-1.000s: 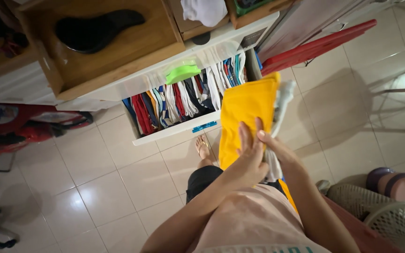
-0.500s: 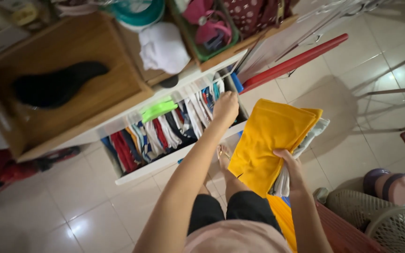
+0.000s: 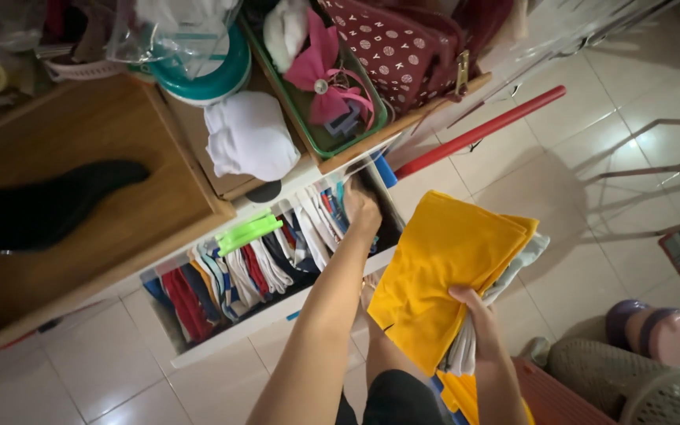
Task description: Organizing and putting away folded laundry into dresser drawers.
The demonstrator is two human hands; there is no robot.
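Yellow folded cloth [image 3: 442, 271], stacked on pale folded pieces, pinched at its near lower edge by the right hand [image 3: 475, 315], long axis running up and away toward the open drawer [image 3: 222, 338]. Left hand [image 3: 361, 211] reaches into the drawer's right end among upright folded clothes [image 3: 261, 264], fingers buried; their closure cannot be told. Drawer lies left of the cloth, nearer the left hand.

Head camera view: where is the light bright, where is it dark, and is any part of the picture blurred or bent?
Head view: the white floor tiles on the right shine with soft glare and carry long thin shadows; the wooden top at left is dim, and the black item on it shows little detail. The left hand in the open drawer looks slightly soft. The wide lens tilts the straight edges.
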